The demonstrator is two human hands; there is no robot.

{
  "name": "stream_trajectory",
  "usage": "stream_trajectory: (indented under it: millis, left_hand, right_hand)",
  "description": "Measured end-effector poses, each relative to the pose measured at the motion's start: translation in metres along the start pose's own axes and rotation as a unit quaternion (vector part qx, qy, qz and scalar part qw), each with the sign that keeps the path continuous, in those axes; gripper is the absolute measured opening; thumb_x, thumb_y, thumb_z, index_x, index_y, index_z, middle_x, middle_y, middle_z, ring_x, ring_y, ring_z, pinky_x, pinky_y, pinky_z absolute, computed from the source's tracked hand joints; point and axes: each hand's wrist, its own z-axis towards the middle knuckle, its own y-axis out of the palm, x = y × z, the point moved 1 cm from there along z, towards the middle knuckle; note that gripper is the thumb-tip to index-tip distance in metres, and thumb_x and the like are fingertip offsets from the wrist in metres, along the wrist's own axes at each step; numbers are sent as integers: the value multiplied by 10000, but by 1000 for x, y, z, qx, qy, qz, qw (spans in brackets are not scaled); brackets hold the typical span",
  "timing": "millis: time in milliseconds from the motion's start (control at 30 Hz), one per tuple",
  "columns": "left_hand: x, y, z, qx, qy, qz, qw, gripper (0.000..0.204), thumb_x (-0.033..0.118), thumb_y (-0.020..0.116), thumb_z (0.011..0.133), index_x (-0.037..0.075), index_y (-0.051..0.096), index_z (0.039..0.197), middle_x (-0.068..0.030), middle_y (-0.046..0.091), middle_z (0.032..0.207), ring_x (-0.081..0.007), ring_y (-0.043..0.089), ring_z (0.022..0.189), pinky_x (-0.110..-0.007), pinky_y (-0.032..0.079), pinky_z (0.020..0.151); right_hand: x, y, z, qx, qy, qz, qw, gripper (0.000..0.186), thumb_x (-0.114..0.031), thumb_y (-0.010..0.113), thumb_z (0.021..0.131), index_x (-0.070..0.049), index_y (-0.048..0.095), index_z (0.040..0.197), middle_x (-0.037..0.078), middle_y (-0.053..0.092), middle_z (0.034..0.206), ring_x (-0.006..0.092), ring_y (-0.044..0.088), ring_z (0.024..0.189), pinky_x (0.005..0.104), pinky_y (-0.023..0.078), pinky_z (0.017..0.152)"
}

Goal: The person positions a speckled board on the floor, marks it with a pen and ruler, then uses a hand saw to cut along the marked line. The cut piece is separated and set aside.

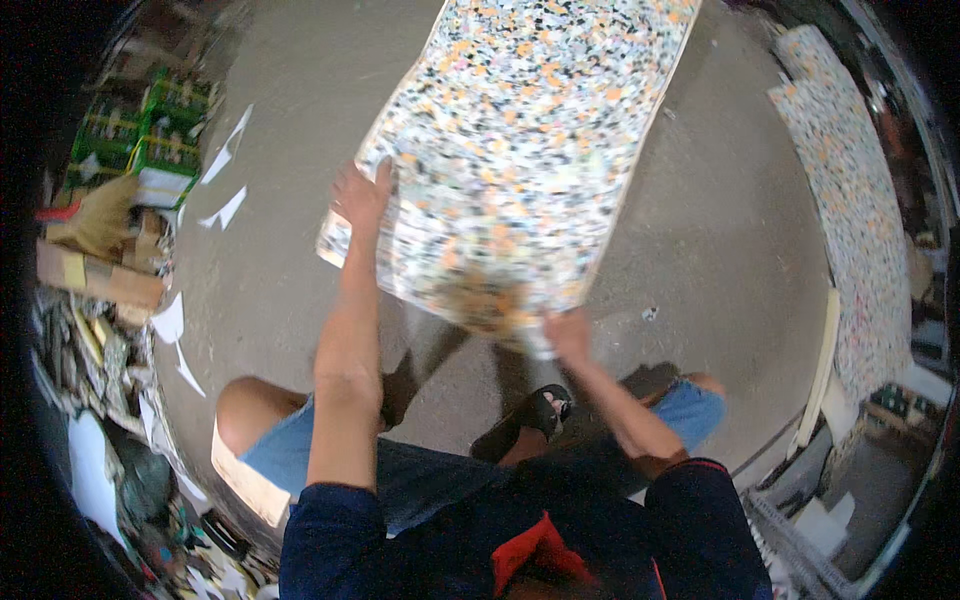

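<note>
Free floor rightward, speckled sheet — blocking centre

The long, multicoloured speckled sheet of foam-like material is cut off at twelve o'clock; the brownish patch near its six o'clock end is smeared by blur. The right hand, towards four o'clock, is blurred, its fingertips indistinct. Small pieces in the mixed scrap heap at eight o'clock cannot be told apart.

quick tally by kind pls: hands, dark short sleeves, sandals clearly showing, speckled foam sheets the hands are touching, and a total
hands: 2 (left hand, right hand)
dark short sleeves: 2 (left sleeve, right sleeve)
sandal: 1
speckled foam sheet: 1
total: 6
</note>
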Motion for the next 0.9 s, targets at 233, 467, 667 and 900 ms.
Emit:
stream_trajectory:
  millis: [233, 467, 667, 900]
  left_hand:
    - [76, 8, -33, -131, 321, -116, 931, 718, 544, 661, 915, 12, 577, 1389, -317, 490, 1458, -435, 436, 1389, -522, 351, 1144]
    - [31, 14, -31, -240, 267, 2, 933, 656, 521, 554, 988, 82, 505, 1473, -190, 435, 1557, -440, 379, 1434, -602, 283, 1170]
    - [31, 45, -46, -238, 283, 117, 922, 694, 583, 397, 1019, 107, 442, 1522, -156, 392, 1591, -430, 329, 1468, -607, 254, 1189]
    - [46, 29, -2, -367, 274, 103, 883, 692, 599, 494, 972, 48, 613, 1373, -199, 585, 1420, -389, 525, 1338, -459, 399, 1131]
  right_hand:
    - [-184, 225, -45, -459, -83, 316, 826, 538, -454, 700, 927, -76, 582, 1291, 70, 649, 1210, 198, 605, 1026, 399, 515, 878]
    - [-182, 66, 7, -303, -443, 62, 842, 302, -242, 653, 929, -29, 663, 1142, 220, 686, 1140, 376, 675, 1013, 462, 531, 885]
    - [-102, -228, 24, 141, -250, -11, 958, 392, -270, 710, 925, 0, 655, 1204, 170, 711, 955, 277, 710, 883, 402, 560, 772]
    - [-26, -378, 95, 376, 28, -189, 907, 832, -579, 805, 787, 142, 619, 1158, 232, 699, 1075, 279, 695, 861, 379, 567, 726]
